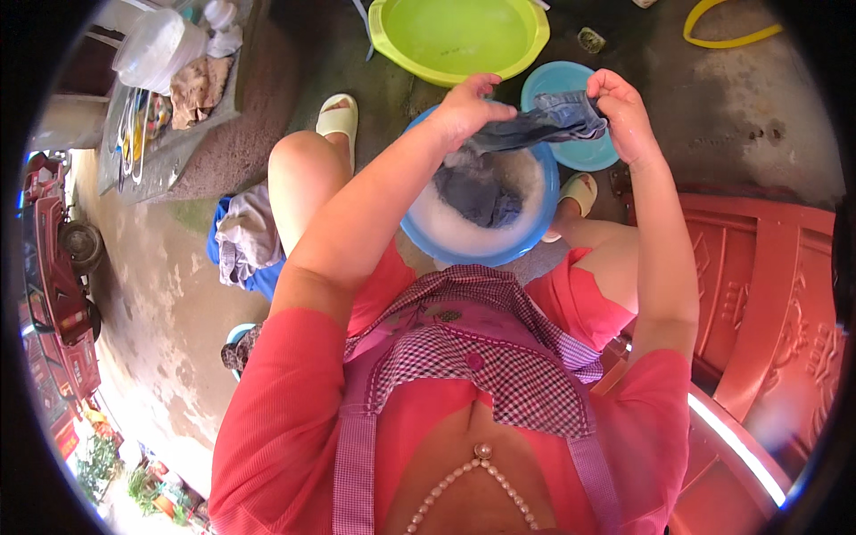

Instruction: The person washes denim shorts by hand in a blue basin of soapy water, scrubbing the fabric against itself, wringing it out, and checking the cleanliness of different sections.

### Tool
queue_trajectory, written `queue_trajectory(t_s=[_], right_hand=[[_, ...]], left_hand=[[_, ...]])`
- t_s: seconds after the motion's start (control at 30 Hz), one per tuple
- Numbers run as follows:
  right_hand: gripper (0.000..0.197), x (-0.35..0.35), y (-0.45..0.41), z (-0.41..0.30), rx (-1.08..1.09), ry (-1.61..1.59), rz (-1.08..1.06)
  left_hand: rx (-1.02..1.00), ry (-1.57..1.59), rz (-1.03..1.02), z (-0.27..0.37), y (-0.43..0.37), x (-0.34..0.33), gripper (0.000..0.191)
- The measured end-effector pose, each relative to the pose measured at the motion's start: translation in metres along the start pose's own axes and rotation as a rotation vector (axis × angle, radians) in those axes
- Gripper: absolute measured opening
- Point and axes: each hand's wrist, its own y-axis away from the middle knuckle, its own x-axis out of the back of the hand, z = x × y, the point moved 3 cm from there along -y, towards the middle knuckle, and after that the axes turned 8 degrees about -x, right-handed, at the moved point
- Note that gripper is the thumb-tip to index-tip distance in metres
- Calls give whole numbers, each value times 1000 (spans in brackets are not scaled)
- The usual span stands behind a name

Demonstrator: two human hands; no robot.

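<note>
A wet dark denim garment [528, 130] stretches between my two hands above a blue plastic basin [428, 241]. My left hand [471, 110] is at the garment's left end, thumb and fingers partly spread; part of its hold is hidden. At the other end, my right hand [622, 117] grips the bunched edge of the cloth. White suds [461, 234] fill the rim area of the basin, around more dark blue cloth [478, 194] that lies in it. Whether the held garment joins that cloth is unclear.
Beyond stand a yellow-green basin [461, 37] and a smaller turquoise basin [582, 157]. Folded clothes [247, 234] lie on the floor at left, below a stone slab [160, 170] holding containers and hangers. A red embossed metal door [756, 287] is at right. A brush [591, 40] lies ahead.
</note>
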Motion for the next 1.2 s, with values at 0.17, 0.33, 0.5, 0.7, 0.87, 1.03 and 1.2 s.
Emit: queue_trajectory(t_s=[0.17, 0.33, 0.5, 0.7, 0.87, 1.03, 1.2], right_hand=[[25, -19, 23, -9, 90, -221, 88], [31, -35, 21, 36, 22, -496, 155], [34, -52, 16, 29, 21, -545, 19], [26, -44, 8, 28, 30, -283, 193], [34, -48, 1, 34, 65, -134, 190], [44, -72, 9, 18, 54, -131, 78], [28, -54, 3, 27, 102, -214, 76]], left_hand=[[-159, 143, -377, 35, 20, -24, 47], [-63, 366, -352, 26, 25, -18, 26], [190, 762, -259, 37, 31, -17, 36], [34, 716, -84, 33, 18, -6, 21], [-22, 827, -53, 35, 13, -2, 12], [-36, 828, -104, 42, 13, -2, 11], [-2, 852, -114, 49, 12, -1, 21]])
